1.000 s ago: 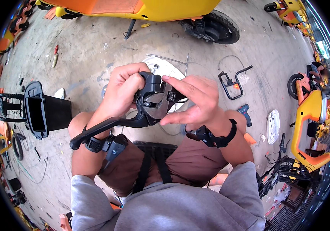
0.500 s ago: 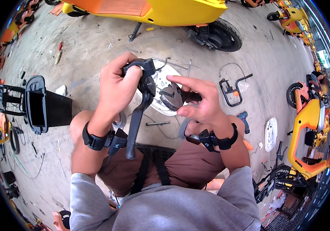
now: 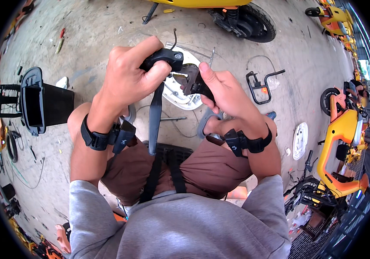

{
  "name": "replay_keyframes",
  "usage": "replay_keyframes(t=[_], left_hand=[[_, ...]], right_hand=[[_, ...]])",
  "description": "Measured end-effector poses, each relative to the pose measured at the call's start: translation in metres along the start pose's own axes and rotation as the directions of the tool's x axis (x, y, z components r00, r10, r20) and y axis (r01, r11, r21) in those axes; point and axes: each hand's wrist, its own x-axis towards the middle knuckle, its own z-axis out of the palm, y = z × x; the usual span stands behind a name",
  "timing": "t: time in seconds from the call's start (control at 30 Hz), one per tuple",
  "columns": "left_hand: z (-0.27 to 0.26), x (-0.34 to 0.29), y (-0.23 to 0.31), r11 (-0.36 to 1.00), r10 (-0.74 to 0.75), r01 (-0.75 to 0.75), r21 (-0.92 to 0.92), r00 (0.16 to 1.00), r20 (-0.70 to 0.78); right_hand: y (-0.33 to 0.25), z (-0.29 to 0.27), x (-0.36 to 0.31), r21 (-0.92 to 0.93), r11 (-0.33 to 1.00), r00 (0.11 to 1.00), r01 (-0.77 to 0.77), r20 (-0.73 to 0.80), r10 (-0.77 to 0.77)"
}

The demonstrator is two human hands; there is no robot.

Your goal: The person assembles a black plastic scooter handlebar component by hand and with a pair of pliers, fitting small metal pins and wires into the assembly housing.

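My left hand (image 3: 129,71) is closed around the mount of a black brake lever (image 3: 155,118), whose long blade hangs down toward my lap. A bolt shows on the mount's end. In my right hand (image 3: 232,93) is a dark adjustable wrench (image 3: 193,82), gripped with the thumb along its head. The wrench's jaws are right by the lever's mount; whether they touch it I cannot tell. Beneath both hands, a white plastic shell (image 3: 185,101) lies on the floor with small parts in it. A thin dark rod (image 3: 175,39) sticks up behind the mount.
A yellow scooter (image 3: 193,3) stands ahead, its rear wheel (image 3: 256,23) to the right. At left is a black storage box (image 3: 57,105). A black metal frame (image 3: 260,88) and a white panel (image 3: 300,140) lie right. A metal bar (image 3: 174,118) rests near my feet.
Both hands have moved up and closer together. The wrench has turned in my right hand, and its jaws have come up beside the lever's mount.
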Motion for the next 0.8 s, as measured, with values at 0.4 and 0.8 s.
replay_keyframes(t=[0.4, 0.8], left_hand=[[0.004, -0.001, 0.003, 0.997, 0.036, -0.035, 0.07, 0.999, -0.024], [0.007, -0.001, 0.002, 0.994, 0.075, -0.074, 0.083, 0.997, -0.012]], right_hand=[[-0.012, 0.003, -0.006, 0.023, 0.997, 0.996, 0.072, 0.046, -0.073], [0.008, 0.005, 0.0, 0.055, 0.896, 0.894, 0.44, 0.068, -0.443]])
